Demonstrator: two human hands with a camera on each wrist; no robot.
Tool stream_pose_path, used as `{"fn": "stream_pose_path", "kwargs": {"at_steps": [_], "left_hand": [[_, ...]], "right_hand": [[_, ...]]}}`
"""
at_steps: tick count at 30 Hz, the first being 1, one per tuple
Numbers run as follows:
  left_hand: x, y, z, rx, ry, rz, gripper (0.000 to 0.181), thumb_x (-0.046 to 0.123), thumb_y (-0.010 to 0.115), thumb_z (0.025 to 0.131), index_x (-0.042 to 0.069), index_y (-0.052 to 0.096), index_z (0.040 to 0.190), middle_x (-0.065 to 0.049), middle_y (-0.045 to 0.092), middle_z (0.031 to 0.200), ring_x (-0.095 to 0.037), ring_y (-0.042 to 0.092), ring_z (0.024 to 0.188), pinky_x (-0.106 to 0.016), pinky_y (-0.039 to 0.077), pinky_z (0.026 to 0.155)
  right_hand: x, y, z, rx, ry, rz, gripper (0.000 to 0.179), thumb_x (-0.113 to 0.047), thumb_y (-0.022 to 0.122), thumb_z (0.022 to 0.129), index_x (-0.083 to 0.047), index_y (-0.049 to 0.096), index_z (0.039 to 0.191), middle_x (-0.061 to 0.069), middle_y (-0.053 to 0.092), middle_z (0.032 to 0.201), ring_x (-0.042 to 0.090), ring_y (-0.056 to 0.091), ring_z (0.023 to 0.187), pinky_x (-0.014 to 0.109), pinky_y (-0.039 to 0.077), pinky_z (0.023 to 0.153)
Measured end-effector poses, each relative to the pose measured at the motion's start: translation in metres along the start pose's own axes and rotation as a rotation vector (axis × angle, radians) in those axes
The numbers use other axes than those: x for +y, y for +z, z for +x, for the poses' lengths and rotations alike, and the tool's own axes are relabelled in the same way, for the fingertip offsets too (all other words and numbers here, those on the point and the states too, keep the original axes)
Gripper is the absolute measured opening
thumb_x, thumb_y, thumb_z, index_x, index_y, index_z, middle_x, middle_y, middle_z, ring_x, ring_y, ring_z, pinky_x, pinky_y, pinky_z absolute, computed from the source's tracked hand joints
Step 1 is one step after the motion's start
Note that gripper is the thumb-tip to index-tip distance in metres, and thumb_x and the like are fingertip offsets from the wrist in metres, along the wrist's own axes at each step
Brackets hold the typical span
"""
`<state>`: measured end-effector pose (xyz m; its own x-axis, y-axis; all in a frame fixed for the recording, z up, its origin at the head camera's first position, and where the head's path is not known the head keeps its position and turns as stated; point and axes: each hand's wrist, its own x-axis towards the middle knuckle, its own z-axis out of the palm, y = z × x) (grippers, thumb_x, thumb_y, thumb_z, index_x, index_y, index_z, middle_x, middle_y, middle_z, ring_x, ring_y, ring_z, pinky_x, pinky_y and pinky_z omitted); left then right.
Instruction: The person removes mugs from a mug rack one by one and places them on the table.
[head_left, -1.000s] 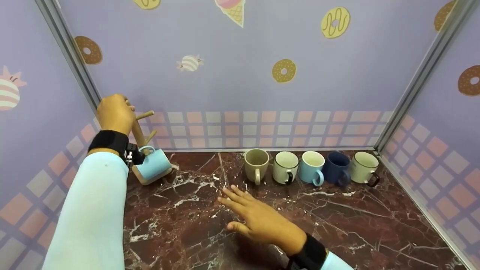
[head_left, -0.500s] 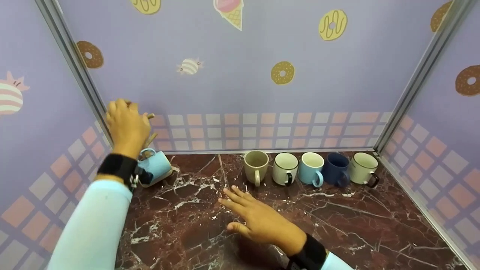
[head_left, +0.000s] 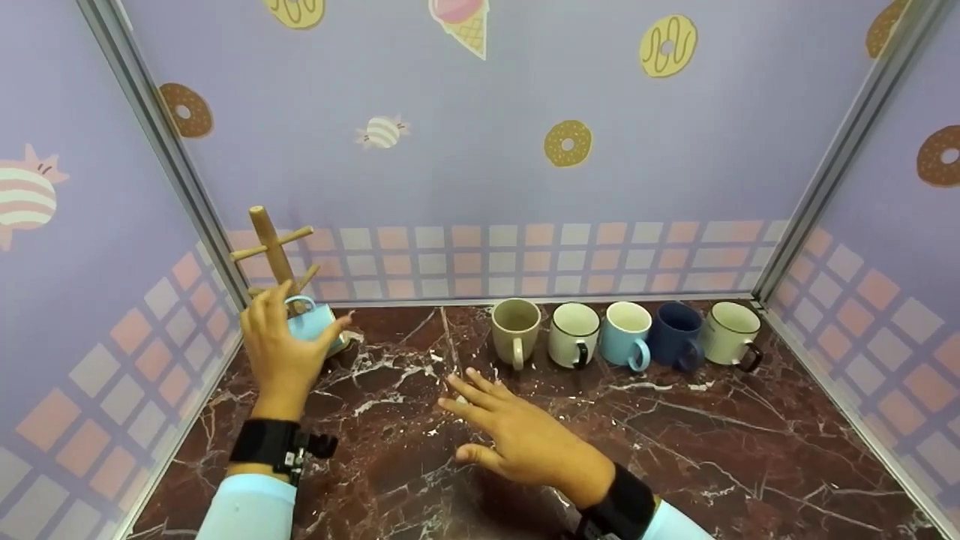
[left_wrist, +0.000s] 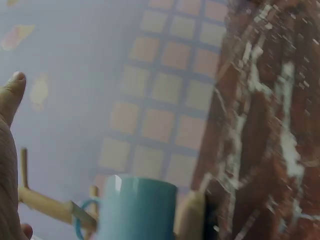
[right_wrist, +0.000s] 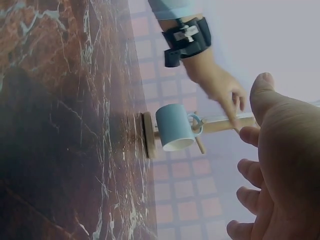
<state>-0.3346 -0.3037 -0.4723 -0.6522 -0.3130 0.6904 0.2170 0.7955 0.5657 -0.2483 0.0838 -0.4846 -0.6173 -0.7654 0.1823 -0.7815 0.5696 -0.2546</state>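
A wooden mug tree stands at the far left of the marble-patterned table. A light blue mug hangs tilted by its handle on one of its lower pegs. My left hand is in front of that mug in the head view, hiding part of it and of the tree's base. Its fingers are loosely spread and hold nothing. My right hand is over the table's middle, palm down with fingers extended, holding nothing. Whether it touches the surface I cannot tell.
A row of mugs stands along the back wall: a beige mug, a white mug with a black handle, a light blue mug, a navy mug and another white mug. Walls close the left, back and right sides.
My left hand has let go of the top of the mug tree's post and moved down and back toward me. The right hand, the mugs and the tree stay put.
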Motion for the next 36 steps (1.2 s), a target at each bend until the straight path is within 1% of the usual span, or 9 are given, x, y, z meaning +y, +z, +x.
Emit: {"fn": "stream_pose_path", "kwargs": {"at_steps": [3,5,8,13,17,22,27,30,36], "left_hand": [[-0.017,0.002,-0.007,-0.082,-0.104,0.066,0.132,0.056,0.107,0.071,0.018,0.037,0.176,-0.024,0.041,0.173,-0.048,0.035,0.162,-0.075,0.032,0.133],[-0.025,0.004,-0.009,-0.149,-0.163,0.091,0.144,0.056,0.108,0.070,0.020,0.025,0.181,-0.025,0.034,0.178,-0.050,0.029,0.167,-0.076,0.026,0.136],[-0.035,0.007,-0.009,-0.233,-0.235,0.119,0.155,0.050,0.110,0.069,0.018,0.010,0.184,-0.029,0.027,0.180,-0.053,0.024,0.168,-0.078,0.027,0.135],[-0.050,0.012,-0.006,-0.311,-0.275,0.156,0.161,0.035,0.111,0.069,0.011,0.000,0.183,-0.033,0.022,0.183,-0.058,0.026,0.168,-0.081,0.031,0.131],[-0.054,0.015,-0.001,-0.355,-0.282,0.163,0.162,0.030,0.111,0.070,0.013,-0.004,0.183,-0.034,0.019,0.184,-0.060,0.027,0.167,-0.081,0.031,0.131],[-0.055,0.020,0.005,-0.381,-0.285,0.167,0.161,0.026,0.110,0.071,0.014,-0.004,0.184,-0.036,0.026,0.181,-0.061,0.033,0.164,-0.083,0.035,0.128],[-0.060,0.022,0.009,-0.390,-0.283,0.200,0.159,0.025,0.110,0.071,0.011,-0.001,0.183,-0.037,0.030,0.180,-0.062,0.037,0.161,-0.085,0.037,0.124],[-0.061,0.023,0.010,-0.377,-0.263,0.194,0.151,0.025,0.110,0.072,0.007,0.008,0.182,-0.039,0.036,0.175,-0.063,0.043,0.156,-0.083,0.040,0.124],[-0.059,0.023,0.009,-0.311,-0.236,0.141,0.135,0.029,0.109,0.073,-0.001,0.025,0.174,-0.039,0.050,0.161,-0.061,0.053,0.144,-0.078,0.046,0.122]], "right_hand": [[0.000,-0.001,-0.001,-0.010,0.001,-0.011,0.078,-0.075,0.039,0.112,-0.038,0.028,0.180,-0.006,0.007,0.191,0.033,0.014,0.179,0.062,0.023,0.142],[0.000,-0.001,-0.001,-0.014,0.005,-0.014,0.079,-0.076,0.039,0.112,-0.038,0.028,0.180,-0.006,0.006,0.191,0.032,0.013,0.179,0.062,0.022,0.142],[0.000,-0.001,-0.001,-0.017,0.011,-0.011,0.080,-0.076,0.039,0.111,-0.038,0.028,0.180,-0.007,0.006,0.191,0.032,0.012,0.179,0.061,0.021,0.143],[0.001,0.000,-0.001,-0.013,0.012,-0.007,0.080,-0.076,0.041,0.111,-0.037,0.029,0.180,-0.007,0.008,0.191,0.032,0.014,0.179,0.062,0.022,0.142],[0.002,0.001,-0.001,-0.010,0.008,-0.007,0.080,-0.076,0.041,0.111,-0.037,0.030,0.180,-0.007,0.009,0.191,0.032,0.014,0.179,0.063,0.023,0.142],[0.002,0.003,-0.001,-0.014,0.018,-0.015,0.080,-0.077,0.039,0.111,-0.039,0.027,0.180,-0.006,0.007,0.191,0.033,0.014,0.179,0.063,0.024,0.141],[0.001,0.004,-0.001,-0.021,0.023,-0.005,0.080,-0.077,0.039,0.111,-0.041,0.023,0.181,-0.007,0.005,0.191,0.033,0.014,0.179,0.062,0.024,0.141],[0.000,0.004,-0.001,-0.023,0.019,-0.005,0.080,-0.077,0.038,0.111,-0.041,0.023,0.181,-0.007,0.005,0.191,0.033,0.014,0.179,0.062,0.024,0.141],[0.001,0.003,0.000,-0.022,0.020,-0.007,0.079,-0.077,0.038,0.111,-0.041,0.024,0.181,-0.007,0.005,0.191,0.033,0.015,0.179,0.062,0.024,0.141]]}}
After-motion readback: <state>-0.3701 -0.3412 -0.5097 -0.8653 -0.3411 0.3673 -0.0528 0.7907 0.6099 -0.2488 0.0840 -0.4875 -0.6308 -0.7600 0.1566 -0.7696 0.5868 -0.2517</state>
